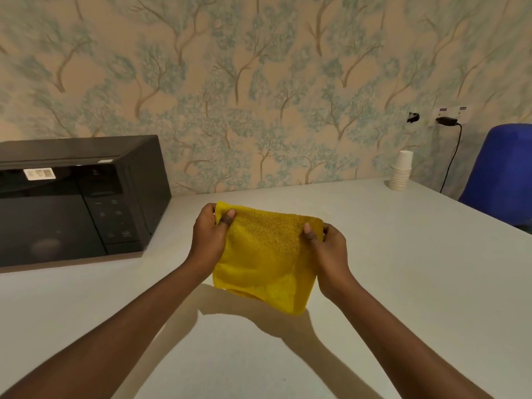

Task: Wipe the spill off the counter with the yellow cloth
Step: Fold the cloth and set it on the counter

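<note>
- Two bare forearms reach in from the bottom corners of the view and meet over the middle of the counter [403, 254], a pale, plain surface that fills the lower half of the scene.
- Wallpaper [259, 82] with blue-green trees on a beige ground covers the whole wall behind the counter.
- At the left, a black microwave [72, 203] stands on the counter against the wall, with a white sticker on its door.
- At the far right, a blue chair back [501, 174] rises beyond the counter's edge.
- Between the hands, the yellow cloth [264, 260] hangs lifted above the counter and casts a shadow on the surface below it.
- It is a bright mustard yellow with a fine ribbed weave, looks folded double, and its top edge runs stretched between the two hands while the bottom edge sags loose, lower at the right.
- Pinching the cloth's upper left corner, the left hand [210, 237] has its thumb on the near face and its fingers behind.
- Opposite it, the right hand [328, 249] pinches the upper right corner the same way, thumb in front.
- A stack of white paper cups [401, 172] stands upside down near the wall, well apart from the cloth.
- Beside it, a black plug [445, 120] sits in a wall socket, its cable dropping behind the counter.
- No spill can be made out on the counter.
</note>
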Tool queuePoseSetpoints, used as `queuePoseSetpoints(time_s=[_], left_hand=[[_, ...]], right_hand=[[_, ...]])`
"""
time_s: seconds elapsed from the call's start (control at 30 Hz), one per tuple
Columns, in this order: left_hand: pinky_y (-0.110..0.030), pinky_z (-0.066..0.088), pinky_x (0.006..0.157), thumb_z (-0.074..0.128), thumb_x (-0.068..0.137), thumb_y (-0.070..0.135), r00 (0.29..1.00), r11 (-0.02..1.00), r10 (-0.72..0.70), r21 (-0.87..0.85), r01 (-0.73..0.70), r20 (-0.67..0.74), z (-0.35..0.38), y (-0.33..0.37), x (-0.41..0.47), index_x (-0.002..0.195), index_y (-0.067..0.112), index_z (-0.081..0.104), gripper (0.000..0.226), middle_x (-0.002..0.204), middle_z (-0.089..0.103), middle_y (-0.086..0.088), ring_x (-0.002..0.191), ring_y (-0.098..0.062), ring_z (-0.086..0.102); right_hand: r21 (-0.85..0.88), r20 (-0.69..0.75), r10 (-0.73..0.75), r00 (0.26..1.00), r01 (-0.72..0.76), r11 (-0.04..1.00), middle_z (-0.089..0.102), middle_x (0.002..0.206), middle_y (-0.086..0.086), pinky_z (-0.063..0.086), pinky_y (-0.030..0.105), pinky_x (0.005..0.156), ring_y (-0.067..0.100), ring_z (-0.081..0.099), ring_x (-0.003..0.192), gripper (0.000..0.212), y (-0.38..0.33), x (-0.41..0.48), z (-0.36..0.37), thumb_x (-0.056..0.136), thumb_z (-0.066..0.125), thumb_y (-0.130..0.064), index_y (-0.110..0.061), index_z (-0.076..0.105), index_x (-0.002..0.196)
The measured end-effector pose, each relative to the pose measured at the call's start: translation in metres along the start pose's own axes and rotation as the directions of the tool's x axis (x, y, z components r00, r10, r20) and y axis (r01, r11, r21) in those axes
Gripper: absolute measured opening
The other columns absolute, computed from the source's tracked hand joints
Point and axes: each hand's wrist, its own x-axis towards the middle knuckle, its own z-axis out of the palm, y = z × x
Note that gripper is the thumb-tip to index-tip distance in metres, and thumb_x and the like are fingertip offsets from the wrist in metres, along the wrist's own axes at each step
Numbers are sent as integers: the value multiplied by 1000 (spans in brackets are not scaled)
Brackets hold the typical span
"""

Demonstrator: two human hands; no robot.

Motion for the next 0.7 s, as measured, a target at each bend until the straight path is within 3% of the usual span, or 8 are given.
queuePoseSetpoints(time_s=[0.1, 0.2, 0.3, 0.47, 0.6, 0.7], left_hand=[[-43, 48, 86, 54, 93, 28, 986, 995, -96, -11, 98, 135, 0, -6, 1, 97, 26, 51, 6, 99, 59, -2, 93, -23, 57], [-34, 50, 79, 62, 89, 15, 951, 983, -174, -16, 184, 256, 6, -9, 8, 119, 16, 44, 35, 111, 55, -5, 101, -24, 55], [-29, 48, 76, 67, 83, 3, 920, 983, -180, 39, 177, 348, 16, -16, 19, 125, 14, 36, 54, 111, 51, 0, 99, -17, 54], [-44, 48, 92, 63, 86, 2, 939, 977, -186, 152, 147, 290, 48, -32, 48, 119, 17, 35, 46, 119, 50, -9, 111, -28, 51], [-36, 44, 83, 60, 88, 5, 966, 969, -149, 228, 100, 212, 85, -43, 73, 114, 15, 33, 40, 111, 50, -7, 104, -26, 52], [-34, 40, 80, 58, 89, 6, 972, 961, -145, 260, 95, 182, 116, -53, 93, 110, 16, 30, 36, 108, 49, -6, 98, -24, 51]], right_hand=[[-69, 147, 13, 989, -3, 998, 54, 116, -1, 51, 42, 88, 18, 56, 105, 65, 11, -2, -5, 75, 76, -3, -19, 39, 126], [-148, 192, -24, 981, 53, 988, 51, 117, -3, 51, 37, 82, 15, 54, 104, 74, 18, 11, -17, 77, 63, 14, -29, 31, 128], [-237, 224, 0, 974, 54, 970, 49, 128, 2, 54, 45, 83, 24, 54, 111, 86, 24, 34, -28, 80, 59, 12, -36, 22, 141], [-316, 262, 36, 964, 50, 948, 54, 124, 3, 54, 44, 82, 27, 57, 108, 79, 26, 77, -43, 88, 56, 2, -40, 17, 143], [-353, 245, 34, 969, 57, 934, 51, 135, 5, 49, 53, 96, 29, 54, 116, 72, 31, 123, -53, 92, 50, -2, -38, 18, 146], [-386, 240, 41, 970, 57, 921, 51, 133, 6, 48, 53, 97, 29, 54, 115, 68, 36, 161, -64, 93, 46, 0, -36, 20, 145]])
